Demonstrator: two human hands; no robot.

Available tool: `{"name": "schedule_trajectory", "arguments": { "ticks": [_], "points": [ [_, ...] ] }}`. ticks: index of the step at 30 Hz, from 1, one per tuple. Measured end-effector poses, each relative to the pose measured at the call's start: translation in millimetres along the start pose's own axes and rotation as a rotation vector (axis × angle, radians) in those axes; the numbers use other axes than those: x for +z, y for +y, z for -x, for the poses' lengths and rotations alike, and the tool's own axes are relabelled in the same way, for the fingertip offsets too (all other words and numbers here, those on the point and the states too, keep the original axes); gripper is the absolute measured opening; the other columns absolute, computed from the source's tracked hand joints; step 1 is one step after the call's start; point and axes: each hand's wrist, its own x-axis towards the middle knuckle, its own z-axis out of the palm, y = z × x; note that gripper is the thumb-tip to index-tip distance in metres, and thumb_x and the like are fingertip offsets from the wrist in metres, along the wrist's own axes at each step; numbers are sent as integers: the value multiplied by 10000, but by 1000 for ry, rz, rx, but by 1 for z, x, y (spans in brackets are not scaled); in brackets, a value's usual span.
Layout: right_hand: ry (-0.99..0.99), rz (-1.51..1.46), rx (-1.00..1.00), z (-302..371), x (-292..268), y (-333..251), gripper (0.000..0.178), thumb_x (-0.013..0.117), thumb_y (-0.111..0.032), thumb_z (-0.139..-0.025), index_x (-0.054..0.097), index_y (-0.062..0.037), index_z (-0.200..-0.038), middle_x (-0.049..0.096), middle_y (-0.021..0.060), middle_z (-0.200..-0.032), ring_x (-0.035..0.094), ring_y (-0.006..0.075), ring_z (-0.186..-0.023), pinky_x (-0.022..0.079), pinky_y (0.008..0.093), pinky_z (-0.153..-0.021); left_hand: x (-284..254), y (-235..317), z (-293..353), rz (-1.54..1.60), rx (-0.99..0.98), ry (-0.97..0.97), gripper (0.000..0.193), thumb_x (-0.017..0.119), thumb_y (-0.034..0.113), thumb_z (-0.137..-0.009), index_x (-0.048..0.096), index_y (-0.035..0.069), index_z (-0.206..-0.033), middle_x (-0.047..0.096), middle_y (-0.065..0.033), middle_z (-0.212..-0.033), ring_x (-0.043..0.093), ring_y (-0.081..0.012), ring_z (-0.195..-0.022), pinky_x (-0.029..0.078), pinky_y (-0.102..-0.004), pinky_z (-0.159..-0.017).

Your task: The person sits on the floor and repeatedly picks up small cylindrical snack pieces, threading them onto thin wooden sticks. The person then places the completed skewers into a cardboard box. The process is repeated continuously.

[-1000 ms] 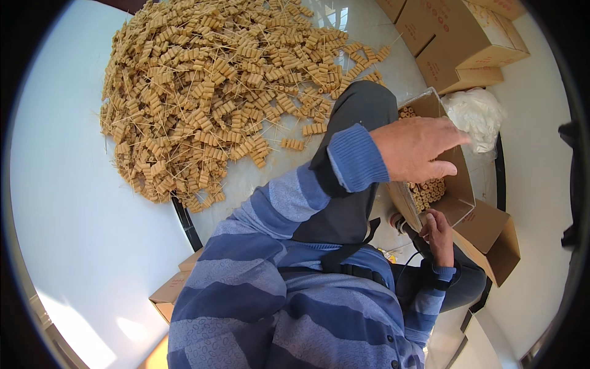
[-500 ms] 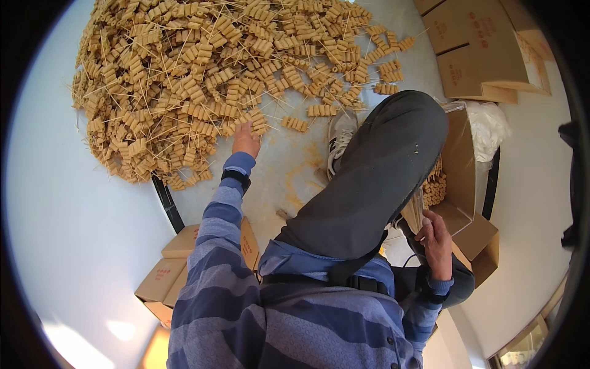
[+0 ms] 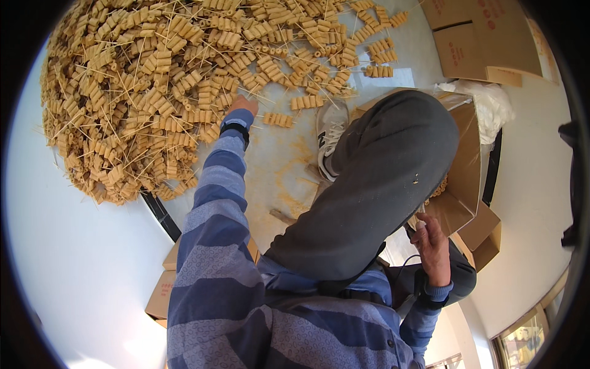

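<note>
Closed cardboard box (image 3: 485,37) sitting at one o'clock. White plastic bag (image 3: 488,104) lying just below it. White sneaker (image 3: 330,132) resting on floor, centre. Flattened carton (image 3: 163,289) lying at seven o'clock.

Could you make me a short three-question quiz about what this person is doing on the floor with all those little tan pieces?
1. True or false: the left hand reaches into the heap of tan pieces on thin sticks.
2. Where is the right hand? A) on the white shoe B) low beside the raised knee, near the open cardboard box C) on the white bag
3. Fill in: beyond the white bag lies a closed ______ box.

Key: 1 true; 2 B; 3 cardboard. Whether either hand grips anything cannot be seen.
</note>
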Motion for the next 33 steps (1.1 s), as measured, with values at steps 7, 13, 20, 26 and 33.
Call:
{"name": "schedule_trajectory", "arguments": {
  "ticks": [7, 13, 20, 26, 33],
  "points": [
    [-30, 59, -83, -14, 6, -5, 250, 544, -141, -1038, 585, 39, -1206, 595, 67, -774, 586, 140, -700, 484, 281, -670, 14, 24, 11, 40, -78, 30, 691, 618, 413, -887, 469, -16, -1408, 544, -272, -1398, 571, -392, -1256, 464, -459, -1043],
    [-14, 87, -72, -14, 4, -5, 245, 550, -136, -1034, 585, 41, -1201, 593, 87, -763, 584, 147, -691, 487, 289, -665, 15, 18, 10, 8, -49, 42, 512, 656, 334, -849, 642, -29, -1208, 668, -255, -1207, 639, -387, -1151, 504, -443, -977],
    [-23, 90, -75, -8, 3, 2, 252, 540, -153, -1038, 588, 25, -1211, 602, 92, -753, 588, 154, -685, 488, 303, -666, 35, 6, 13, 41, -117, 25, 576, 731, 409, -779, 697, -41, -1137, 685, -256, -1167, 655, -389, -1120, 508, -432, -959],
    [10, 110, -50, -1, -5, 7, 256, 532, -164, -1039, 591, 9, -1220, 614, 103, -745, 597, 164, -679, 492, 307, -669, 33, 7, 19, -26, -4, 11, 557, 656, 410, -827, 682, -60, -1126, 673, -299, -1138, 646, -425, -1098, 491, -447, -979],
    [25, 94, -178, -3, 0, 6, 279, 538, -200, -1046, 591, 8, -1226, 610, 89, -731, 603, 151, -684, 490, 287, -668, -12, -29, 44, -73, 166, -63, 439, 546, 324, -888, 682, -49, -1076, 680, -273, -1125, 661, -381, -1055, 519, -462, -903]
  ]
}}
